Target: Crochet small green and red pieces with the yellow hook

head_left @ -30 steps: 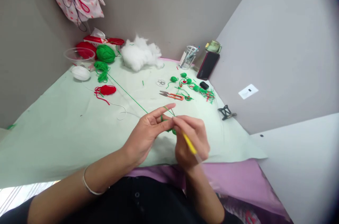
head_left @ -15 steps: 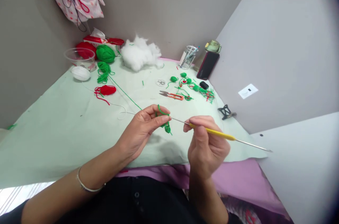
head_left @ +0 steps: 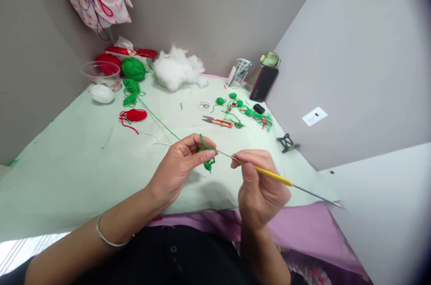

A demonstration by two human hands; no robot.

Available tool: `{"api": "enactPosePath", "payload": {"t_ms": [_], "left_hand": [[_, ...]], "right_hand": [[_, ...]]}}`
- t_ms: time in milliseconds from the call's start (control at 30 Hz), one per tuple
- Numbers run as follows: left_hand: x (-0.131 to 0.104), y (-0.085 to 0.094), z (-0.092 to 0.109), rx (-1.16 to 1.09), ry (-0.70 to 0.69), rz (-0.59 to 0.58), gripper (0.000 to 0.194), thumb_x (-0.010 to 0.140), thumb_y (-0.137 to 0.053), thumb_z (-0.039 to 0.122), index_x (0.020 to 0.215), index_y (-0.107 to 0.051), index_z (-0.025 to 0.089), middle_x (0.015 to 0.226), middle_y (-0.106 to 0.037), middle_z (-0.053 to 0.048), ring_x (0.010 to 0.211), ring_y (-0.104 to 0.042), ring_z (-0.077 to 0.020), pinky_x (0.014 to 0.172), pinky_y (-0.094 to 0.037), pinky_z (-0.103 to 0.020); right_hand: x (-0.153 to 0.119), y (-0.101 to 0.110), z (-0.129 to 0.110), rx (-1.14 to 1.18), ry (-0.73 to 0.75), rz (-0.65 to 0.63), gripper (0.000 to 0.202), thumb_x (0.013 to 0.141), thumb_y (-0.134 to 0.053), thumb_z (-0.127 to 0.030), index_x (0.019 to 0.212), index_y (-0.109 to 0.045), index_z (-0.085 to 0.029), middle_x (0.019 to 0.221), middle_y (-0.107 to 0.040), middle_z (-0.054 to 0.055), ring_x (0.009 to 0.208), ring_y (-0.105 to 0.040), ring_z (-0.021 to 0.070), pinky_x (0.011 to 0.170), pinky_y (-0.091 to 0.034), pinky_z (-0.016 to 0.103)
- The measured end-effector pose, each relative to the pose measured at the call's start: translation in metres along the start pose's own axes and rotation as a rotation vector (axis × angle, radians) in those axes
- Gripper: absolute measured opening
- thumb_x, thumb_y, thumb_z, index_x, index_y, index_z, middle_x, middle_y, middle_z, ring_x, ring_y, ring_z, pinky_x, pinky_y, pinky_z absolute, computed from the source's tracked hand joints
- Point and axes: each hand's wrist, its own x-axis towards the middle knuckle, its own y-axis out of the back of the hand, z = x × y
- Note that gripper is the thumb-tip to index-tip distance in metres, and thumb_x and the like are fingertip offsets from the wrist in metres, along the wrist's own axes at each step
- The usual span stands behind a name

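Observation:
Between the thumb and fingers of my left hand (head_left: 178, 166) is a small green crochet piece (head_left: 209, 166), its lower end hanging below the thumb. Green yarn loops over the forefinger and runs back to a loose green yarn tangle (head_left: 132, 92). My right hand (head_left: 261, 186) is closed around the yellow handle of a crochet hook (head_left: 272, 175). The hook's thin metal shaft reaches the green piece at my left fingertips; the tip itself is hidden there. A second metal end sticks out to the right, past my hand.
Orange thread snips (head_left: 218, 121) lie beyond my hands, with green crocheted bits (head_left: 249, 111) to their right. White stuffing (head_left: 178, 68), a green yarn ball (head_left: 134, 68), red yarn (head_left: 136, 115) and a plastic tub (head_left: 101, 69) stand farther back. A phone (head_left: 264, 84) leans by the right wall.
My right hand has shifted slightly left, and the hook's rear end has tilted down. The green piece has turned a little in my left fingers, its hanging end now farther left.

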Motion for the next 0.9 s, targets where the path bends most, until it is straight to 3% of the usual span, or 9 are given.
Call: {"api": "enactPosePath", "payload": {"t_ms": [200,367,533,700,900], "left_hand": [[-0.001,0.004,-0.004,0.126,-0.094,-0.009,0.014,0.080,-0.087,0.026,0.090,-0.078,0.023,0.083,-0.068,0.001,0.082,-0.061,-0.0142,0.077,-0.048,-0.026],[-0.003,0.006,-0.002,0.309,-0.231,-0.036,0.049,0.085,-0.082,0.024,0.133,-0.071,0.028,0.080,-0.066,0.003,0.080,-0.062,-0.0158,0.088,-0.048,-0.030],[-0.004,0.011,0.001,0.434,-0.271,-0.101,0.064,0.089,-0.078,0.027,0.150,-0.059,0.032,0.082,-0.065,0.003,0.086,-0.063,-0.0166,0.098,-0.045,-0.031],[-0.005,0.016,0.008,0.576,-0.245,-0.134,0.065,0.088,-0.078,0.027,0.150,-0.060,0.034,0.081,-0.068,0.002,0.088,-0.066,-0.0201,0.100,-0.045,-0.034],[-0.005,0.020,0.011,0.757,-0.413,-0.223,0.052,0.091,-0.070,0.018,0.141,-0.068,0.034,0.089,-0.073,-0.001,0.088,-0.067,-0.0220,0.095,-0.048,-0.033]], "right_hand": [[0.000,0.004,-0.003,-0.035,0.047,-0.030,0.024,0.097,-0.059,-0.007,0.105,-0.075,-0.023,0.087,-0.073,0.003,0.079,-0.069,0.0187,0.064,-0.056,0.034],[0.001,0.007,-0.006,-0.083,0.062,-0.070,0.025,0.097,-0.057,-0.007,0.105,-0.073,-0.024,0.086,-0.073,0.003,0.080,-0.069,0.0198,0.067,-0.057,0.036],[0.001,0.009,-0.006,-0.026,0.014,-0.099,0.023,0.097,-0.058,-0.006,0.103,-0.073,-0.023,0.086,-0.072,0.003,0.080,-0.068,0.0186,0.068,-0.055,0.034],[0.004,0.011,-0.006,0.010,-0.029,-0.165,0.022,0.098,-0.057,-0.006,0.101,-0.072,-0.022,0.087,-0.072,0.002,0.080,-0.067,0.0174,0.069,-0.054,0.034],[0.006,0.017,-0.013,-0.101,0.051,-0.315,0.026,0.096,-0.058,-0.003,0.109,-0.068,-0.022,0.093,-0.072,0.003,0.086,-0.067,0.0174,0.073,-0.055,0.033]]}}
